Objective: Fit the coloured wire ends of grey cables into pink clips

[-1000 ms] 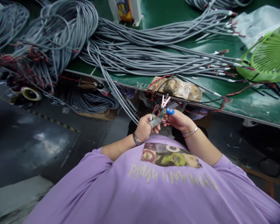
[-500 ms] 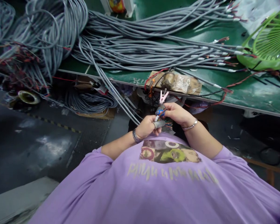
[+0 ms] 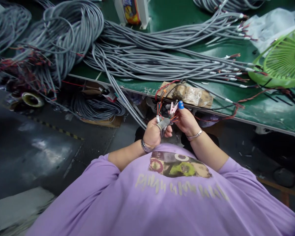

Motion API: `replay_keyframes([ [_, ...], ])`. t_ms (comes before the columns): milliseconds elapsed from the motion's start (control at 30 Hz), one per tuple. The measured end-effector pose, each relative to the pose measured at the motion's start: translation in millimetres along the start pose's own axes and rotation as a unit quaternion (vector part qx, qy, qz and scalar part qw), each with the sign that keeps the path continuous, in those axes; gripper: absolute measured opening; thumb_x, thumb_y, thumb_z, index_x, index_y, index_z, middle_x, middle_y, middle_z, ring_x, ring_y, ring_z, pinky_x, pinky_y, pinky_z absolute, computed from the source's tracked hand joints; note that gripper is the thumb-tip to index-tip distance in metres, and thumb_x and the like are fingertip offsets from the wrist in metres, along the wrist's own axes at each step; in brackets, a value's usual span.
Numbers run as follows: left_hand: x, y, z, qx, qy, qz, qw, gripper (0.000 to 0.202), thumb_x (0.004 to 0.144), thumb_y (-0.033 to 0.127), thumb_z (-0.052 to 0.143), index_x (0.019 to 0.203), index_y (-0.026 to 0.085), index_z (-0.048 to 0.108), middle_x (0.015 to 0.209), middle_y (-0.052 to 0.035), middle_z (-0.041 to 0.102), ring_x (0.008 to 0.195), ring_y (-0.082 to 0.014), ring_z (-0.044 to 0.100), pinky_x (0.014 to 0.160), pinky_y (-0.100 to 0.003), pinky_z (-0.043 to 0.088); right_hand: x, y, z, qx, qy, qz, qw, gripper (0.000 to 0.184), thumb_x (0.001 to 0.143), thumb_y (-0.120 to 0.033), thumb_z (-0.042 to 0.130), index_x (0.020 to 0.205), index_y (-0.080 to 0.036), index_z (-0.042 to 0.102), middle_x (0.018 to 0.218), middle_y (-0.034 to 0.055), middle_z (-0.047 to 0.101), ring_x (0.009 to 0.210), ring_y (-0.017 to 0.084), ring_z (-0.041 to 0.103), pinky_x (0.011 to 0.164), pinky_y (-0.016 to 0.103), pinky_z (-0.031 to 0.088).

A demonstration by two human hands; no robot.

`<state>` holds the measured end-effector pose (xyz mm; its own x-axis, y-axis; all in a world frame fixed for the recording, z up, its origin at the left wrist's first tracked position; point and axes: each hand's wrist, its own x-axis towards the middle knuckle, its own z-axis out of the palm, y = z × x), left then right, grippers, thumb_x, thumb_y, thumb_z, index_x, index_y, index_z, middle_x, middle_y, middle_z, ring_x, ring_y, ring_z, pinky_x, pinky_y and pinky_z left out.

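Observation:
My left hand (image 3: 154,131), with grey tape round one finger, is closed round the end of a grey cable (image 3: 127,102) whose thin coloured wires (image 3: 159,108) fan out above the fist. My right hand (image 3: 185,120), with a blue cap on a fingertip, pinches some of those wires beside a pink clip (image 3: 173,107). Both hands are held close together just below the front edge of the green table (image 3: 260,108). The clip hangs on red and black leads from a taped brown block (image 3: 186,92) on the table edge.
Long bundles of grey cables (image 3: 147,52) lie across the table and spill off its left end in coils (image 3: 59,29). A green plastic fan grille (image 3: 282,59) and a clear bag (image 3: 270,24) are at the right. More cable coils (image 3: 95,108) and a tape roll (image 3: 32,99) lie below.
Both hands have risen toward the pink clip. The coloured wires now stand spread above my left fist, and my right hand's blue-capped fingertip has moved up beside the clip.

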<state>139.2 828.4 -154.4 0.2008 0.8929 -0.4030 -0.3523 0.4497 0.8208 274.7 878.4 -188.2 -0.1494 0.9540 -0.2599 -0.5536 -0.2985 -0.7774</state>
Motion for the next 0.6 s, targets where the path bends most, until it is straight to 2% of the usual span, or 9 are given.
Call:
replay_keyframes([
  [67,3.1,-0.4,1.6,-0.001,0.008,0.000,1.000,0.050,0.060,0.054,0.080,0.079,0.018,0.051,0.057,0.0029,0.062,0.044,-0.0122,0.059,0.039,-0.020,0.040,-0.2,-0.8,5.5,0.006,0.024,-0.011,1.000,0.050,0.073,-0.068,0.071,0.074,-0.019,0.065,0.064,-0.0004,0.063,0.056,0.011,0.054,0.055,0.024,0.044],
  [167,7.4,-2.1,1.3,-0.002,0.015,-0.006,1.000,0.050,0.060,0.055,0.079,0.080,0.018,0.052,0.058,0.0028,0.062,0.044,-0.0123,0.060,0.039,-0.020,0.039,1.0,-3.9,9.2,0.031,0.049,0.016,0.998,0.049,0.074,-0.068,0.070,0.074,-0.020,0.064,0.066,-0.0001,0.065,0.060,0.012,0.057,0.058,0.026,0.045],
  [300,10.1,-3.7,0.3,-0.001,0.016,-0.015,1.000,0.051,0.059,0.055,0.080,0.080,0.018,0.052,0.058,0.0025,0.062,0.043,-0.0121,0.059,0.038,-0.019,0.038,6.4,-4.2,7.8,0.048,0.035,0.030,0.998,0.047,0.074,-0.067,0.070,0.076,-0.021,0.064,0.063,-0.0002,0.064,0.063,0.015,0.059,0.061,0.028,0.047],
  [600,5.0,-3.7,3.3,0.017,0.005,-0.009,1.000,0.049,0.060,0.054,0.080,0.076,0.018,0.052,0.058,0.0016,0.063,0.043,-0.0125,0.059,0.038,-0.020,0.040,7.5,-3.4,8.8,0.081,0.044,0.028,0.995,0.041,0.075,-0.060,0.074,0.070,-0.020,0.064,0.064,-0.0004,0.064,0.055,0.012,0.053,0.058,0.028,0.046],
])
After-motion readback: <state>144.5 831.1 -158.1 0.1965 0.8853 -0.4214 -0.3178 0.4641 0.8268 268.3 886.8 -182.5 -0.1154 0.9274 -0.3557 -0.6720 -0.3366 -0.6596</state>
